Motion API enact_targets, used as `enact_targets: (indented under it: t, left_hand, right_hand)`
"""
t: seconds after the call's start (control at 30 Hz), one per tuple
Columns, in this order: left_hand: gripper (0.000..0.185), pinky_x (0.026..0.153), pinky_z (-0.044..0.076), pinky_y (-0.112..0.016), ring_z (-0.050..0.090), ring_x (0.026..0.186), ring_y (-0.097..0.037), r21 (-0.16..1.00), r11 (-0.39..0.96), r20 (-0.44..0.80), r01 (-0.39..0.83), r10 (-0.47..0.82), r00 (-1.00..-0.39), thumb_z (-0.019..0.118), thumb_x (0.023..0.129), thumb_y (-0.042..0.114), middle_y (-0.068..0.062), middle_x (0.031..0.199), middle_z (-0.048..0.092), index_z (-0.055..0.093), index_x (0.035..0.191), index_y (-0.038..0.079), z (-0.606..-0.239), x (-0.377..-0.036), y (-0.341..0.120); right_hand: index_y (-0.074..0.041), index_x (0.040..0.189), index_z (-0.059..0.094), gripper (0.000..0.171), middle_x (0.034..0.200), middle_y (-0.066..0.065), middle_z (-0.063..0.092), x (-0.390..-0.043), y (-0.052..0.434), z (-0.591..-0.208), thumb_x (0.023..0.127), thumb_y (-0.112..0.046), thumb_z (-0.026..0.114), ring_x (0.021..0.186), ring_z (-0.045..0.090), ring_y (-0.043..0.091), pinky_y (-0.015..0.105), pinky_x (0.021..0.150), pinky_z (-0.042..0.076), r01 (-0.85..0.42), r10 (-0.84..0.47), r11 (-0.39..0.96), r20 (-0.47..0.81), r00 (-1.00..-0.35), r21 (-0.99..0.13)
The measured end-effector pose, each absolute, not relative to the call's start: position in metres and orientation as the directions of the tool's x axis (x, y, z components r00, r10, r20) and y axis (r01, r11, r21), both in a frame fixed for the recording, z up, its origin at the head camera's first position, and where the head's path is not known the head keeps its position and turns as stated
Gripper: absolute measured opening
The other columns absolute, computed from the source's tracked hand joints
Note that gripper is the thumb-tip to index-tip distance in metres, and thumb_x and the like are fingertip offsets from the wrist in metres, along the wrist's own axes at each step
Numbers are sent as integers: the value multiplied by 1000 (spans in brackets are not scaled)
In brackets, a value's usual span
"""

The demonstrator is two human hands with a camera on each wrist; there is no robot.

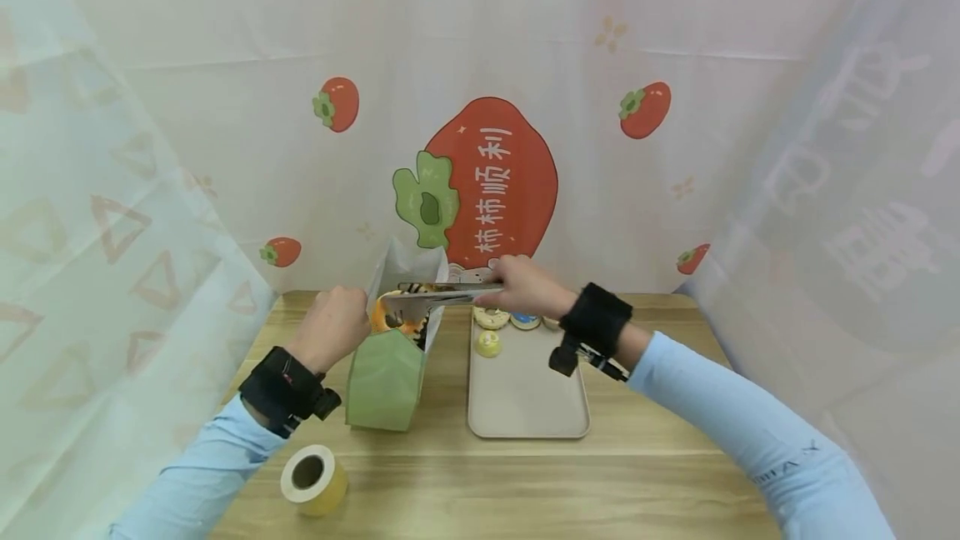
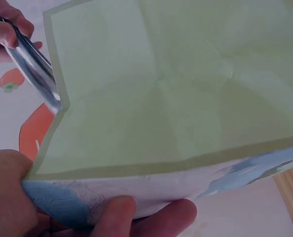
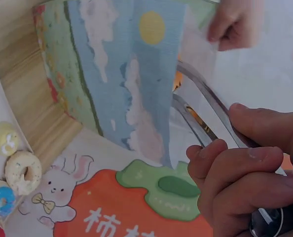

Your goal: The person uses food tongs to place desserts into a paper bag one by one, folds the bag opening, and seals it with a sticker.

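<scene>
A paper bag point(image 1: 385, 382) lies tilted on the table, its mouth facing up and back. My left hand point(image 1: 333, 325) grips the bag's left edge, thumb and fingers pinching the paper in the left wrist view. In my right hand point(image 1: 525, 286) is a pair of metal tongs point(image 3: 205, 91), held from the right with the tips reaching into the bag's mouth. An orange-brown donut point(image 1: 379, 320) shows in the mouth beside the tong tips, with dark-striped pastry behind it. The bag's outer side carries a printed sky and meadow point(image 3: 102, 64).
Right of the bag lies a beige tray point(image 1: 532, 398). At its back are a pale donut point(image 1: 491, 319), a blue-topped donut point(image 1: 525, 322) and a small yellow pastry point(image 1: 488, 345). A yellow tape roll point(image 1: 330, 494) stands near the front left. Printed curtains point(image 1: 525, 48) enclose the table.
</scene>
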State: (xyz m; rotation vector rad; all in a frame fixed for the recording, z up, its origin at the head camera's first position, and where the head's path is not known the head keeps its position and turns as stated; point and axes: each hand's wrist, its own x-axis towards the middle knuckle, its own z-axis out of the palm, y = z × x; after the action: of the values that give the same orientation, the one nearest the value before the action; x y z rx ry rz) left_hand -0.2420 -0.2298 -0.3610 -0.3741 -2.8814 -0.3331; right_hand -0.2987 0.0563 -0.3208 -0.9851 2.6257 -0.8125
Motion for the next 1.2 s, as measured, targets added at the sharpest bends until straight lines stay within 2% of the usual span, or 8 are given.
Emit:
enact_targets:
  t: [0.1,0.27,0.4,0.5,0.73,0.9,1.1,1.2]
  left_hand:
    - [15,44,32,-27,41,47,-16,213,933,235,290,239,-942,56,82,-6,-2,55,42,57,67,-2,-360,-244,-232]
    - [14,45,33,-25,44,48,-15,224,930,161,292,260,-952,57,83,-5,-2,57,45,57,69,0,-357,-250,-237]
    - [5,44,42,-25,54,49,-16,288,924,49,252,249,-967,59,83,-3,-8,64,57,61,78,-4,-352,-254,-241]
    - [7,44,45,-26,58,47,-16,323,915,3,240,253,-967,55,83,-5,-12,65,62,61,79,-4,-347,-256,-245]
    - [13,45,42,-25,57,46,-16,326,899,47,292,293,-955,53,79,-11,-11,63,61,62,76,-2,-343,-259,-246]
    - [19,45,37,-26,52,43,-16,320,894,83,312,302,-950,51,77,-13,-8,55,58,60,69,1,-347,-259,-246]
    - [13,47,38,-28,50,47,-18,277,901,154,335,302,-941,54,78,-13,-10,60,55,59,73,-1,-349,-256,-249]
    - [12,47,38,-28,50,47,-18,263,904,162,338,304,-939,54,79,-12,-10,59,55,59,73,-2,-348,-255,-249]
  right_hand:
    - [-6,75,71,22,57,-5,38,-303,36,-326,90,-21,72,52,34,9,22,53,27,-566,-674,653,-45,-737,-504]
    - [-5,90,79,20,58,-6,50,-307,15,-330,89,-24,74,53,42,10,21,49,28,-596,-675,694,-77,-734,-404]
    - [-5,85,77,18,59,-5,48,-309,6,-328,89,-23,74,54,42,10,21,49,29,-609,-686,688,-80,-723,-395]
    - [-4,77,73,20,57,-5,41,-311,-1,-326,89,-20,73,51,37,10,21,49,27,-617,-699,678,-92,-709,-400]
    - [-5,81,71,16,61,-6,50,-315,-23,-325,88,-19,74,55,43,10,21,51,32,-662,-717,684,-117,-687,-306]
    - [-9,73,58,25,62,-4,40,-315,-36,-324,89,-21,73,58,37,12,23,54,28,-694,-734,677,-150,-663,-244]
    - [-10,88,66,17,68,-5,45,-317,-19,-310,89,-25,74,62,40,10,23,58,31,-663,-719,686,-138,-681,-300]
    - [-12,75,63,22,61,-7,38,-318,1,-303,90,-25,73,55,33,9,23,56,28,-630,-703,688,-111,-703,-361]
